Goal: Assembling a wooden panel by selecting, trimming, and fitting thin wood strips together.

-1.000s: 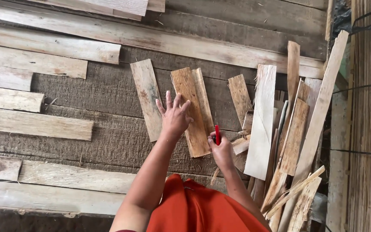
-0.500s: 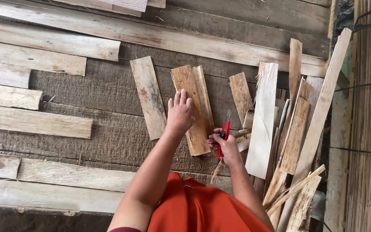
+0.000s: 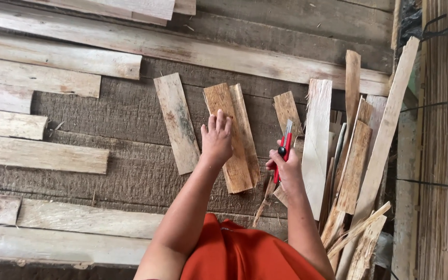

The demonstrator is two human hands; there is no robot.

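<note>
- Seen from above: rough plank floor (image 3: 105, 171), weathered grey, littered with offcuts of pale wood.
- Left hand (image 3: 217, 139) near picture centre, palm down, fingers narrow and slightly spread, resting flat on a short brown board (image 3: 234, 155); gripping nothing, only pressing.
- Brown board lying lengthwise, running from 12 o'clock to 6 o'clock of the left hand, overlapping a second thin strip (image 3: 248, 129) along its 3 o'clock edge.
- Right hand (image 3: 285, 168) at 3 o'clock of the left hand, closed around a red utility knife (image 3: 283, 150), blade end pointing to 12 o'clock, clear of the board.
- Grey-stained board (image 3: 177, 122) lying at 9 o'clock of the left hand, just beside it, untouched.
- Loose pile of long slats (image 3: 356, 155) at 3 o'clock of the knife, leaning and crossing one another; one pale wide piece (image 3: 317, 140) nearest the right hand.
- Longer pale planks (image 3: 42, 155) stacked at 9 o'clock, well apart from both hands.
- Orange garment (image 3: 245, 254) at 6 o'clock, between the forearms.
- Judged by look: brown board light, stiff, dry, thin enough to split along the grain; surface rough, splintery, not slippery; best held flat by the broad face or pinched at the long edges, away from the frayed ends.
- Knife handle suited to a full fist grip, well behind the blade.
</note>
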